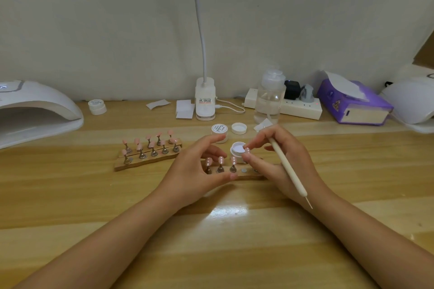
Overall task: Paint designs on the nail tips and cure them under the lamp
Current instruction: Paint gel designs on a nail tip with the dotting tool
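On the wooden counter (70, 195) the right hand (281, 162) gripped a dotting pen (285, 162) and pinched a dotted nail tip (246, 152) over the near holder strip (246, 175), the left hand (199, 166) open beside it; reseating seemed next.

Near wooden desk (234, 241): bare, open passage. Left: white domed curing lamp (35, 110) blocked. Centre-back: pink-tipped wooden nail stands (145, 155), small white jars (220, 132) crowded.
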A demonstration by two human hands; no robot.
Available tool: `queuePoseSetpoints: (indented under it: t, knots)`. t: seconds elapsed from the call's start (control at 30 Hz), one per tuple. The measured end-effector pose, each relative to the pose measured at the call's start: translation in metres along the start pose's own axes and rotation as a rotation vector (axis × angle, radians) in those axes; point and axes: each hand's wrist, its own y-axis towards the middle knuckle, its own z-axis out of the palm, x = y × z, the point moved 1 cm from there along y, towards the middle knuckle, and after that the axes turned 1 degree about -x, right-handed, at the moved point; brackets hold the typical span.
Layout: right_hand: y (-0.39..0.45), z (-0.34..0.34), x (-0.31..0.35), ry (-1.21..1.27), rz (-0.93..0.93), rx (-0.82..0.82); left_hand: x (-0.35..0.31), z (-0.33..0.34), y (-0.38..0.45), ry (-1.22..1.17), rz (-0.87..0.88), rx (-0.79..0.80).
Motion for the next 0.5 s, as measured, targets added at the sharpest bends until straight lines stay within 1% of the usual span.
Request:
queuePoseSetpoints:
  t: [0.5]
  knots:
    - [-0.003, -0.0005, -0.0022, -0.081, -0.014, 0.107, 0.0043, -0.0006, 0.0008, 0.051, 0.01, 0.016]
